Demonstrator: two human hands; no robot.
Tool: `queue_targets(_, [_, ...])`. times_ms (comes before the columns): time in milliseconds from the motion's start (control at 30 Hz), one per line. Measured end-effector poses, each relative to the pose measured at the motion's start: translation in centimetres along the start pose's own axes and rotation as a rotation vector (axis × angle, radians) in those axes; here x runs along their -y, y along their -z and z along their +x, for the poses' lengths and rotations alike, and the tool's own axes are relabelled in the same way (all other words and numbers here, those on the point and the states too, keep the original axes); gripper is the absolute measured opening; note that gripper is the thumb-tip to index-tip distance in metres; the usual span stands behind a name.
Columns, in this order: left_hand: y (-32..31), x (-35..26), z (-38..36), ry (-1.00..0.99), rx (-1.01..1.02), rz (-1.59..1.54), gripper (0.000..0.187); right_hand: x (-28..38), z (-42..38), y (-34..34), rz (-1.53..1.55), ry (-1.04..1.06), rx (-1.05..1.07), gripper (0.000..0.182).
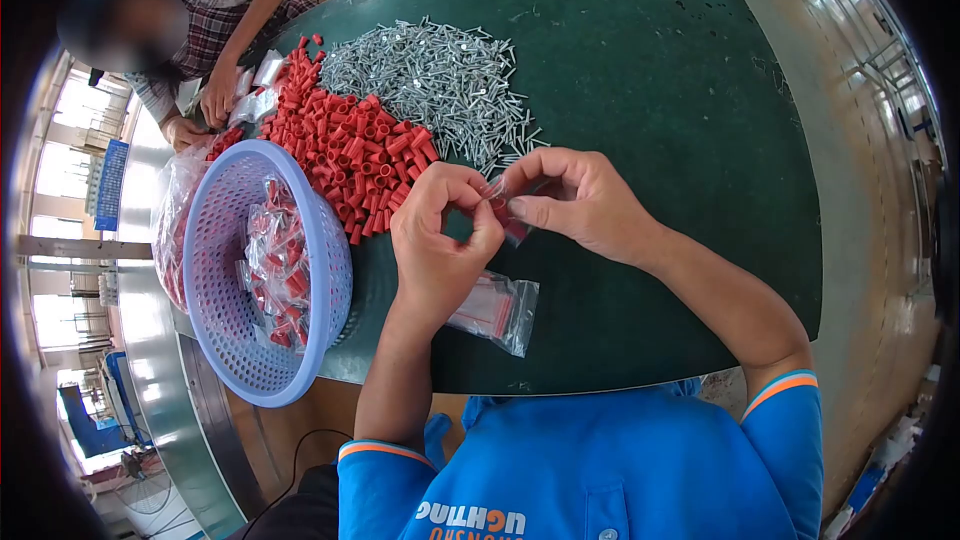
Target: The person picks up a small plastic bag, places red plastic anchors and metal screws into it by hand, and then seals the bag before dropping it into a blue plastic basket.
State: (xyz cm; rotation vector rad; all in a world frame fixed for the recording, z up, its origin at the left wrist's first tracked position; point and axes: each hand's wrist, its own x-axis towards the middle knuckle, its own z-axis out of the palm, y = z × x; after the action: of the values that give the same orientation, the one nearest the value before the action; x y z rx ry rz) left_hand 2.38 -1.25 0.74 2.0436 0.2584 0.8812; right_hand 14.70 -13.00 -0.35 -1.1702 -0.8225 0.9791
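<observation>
Between my two hands is a small clear plastic bag with something red showing through it. My left hand pinches one side of its top edge between thumb and forefinger. My right hand grips the other side, fingers bent over it. How far the bag's mouth is parted I cannot make out. Below my left hand, a clear packet of flat bags with red edges lies on the green table. Just beyond my hands are a heap of red plastic sleeves and a pile of silver screws.
A lavender perforated basket at the left holds several filled bags. Behind it stands a large clear plastic sack. At the upper left, another person's hands work beside small white packets.
</observation>
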Motion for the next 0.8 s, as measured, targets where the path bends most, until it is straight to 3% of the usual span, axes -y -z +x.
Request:
queue_targets(367, [0.2, -0.3, 0.0, 0.048, 0.056, -0.127, 0.017, 0.4, 0.0, 0.5, 0.243, -0.016, 0.010, 0.011])
queue_targets(600, [0.7, -0.5, 0.0, 0.106, 0.125, -0.264, 0.015, 0.8, 0.0, 0.7, 0.218, -0.033, 0.058, 0.013])
queue_targets(800, [0.8, -1.3, 0.2, 0.260, 0.021, -0.491, 0.008, 1.2, 0.1, 1.0, 0.238, 0.036, 0.007, 0.014])
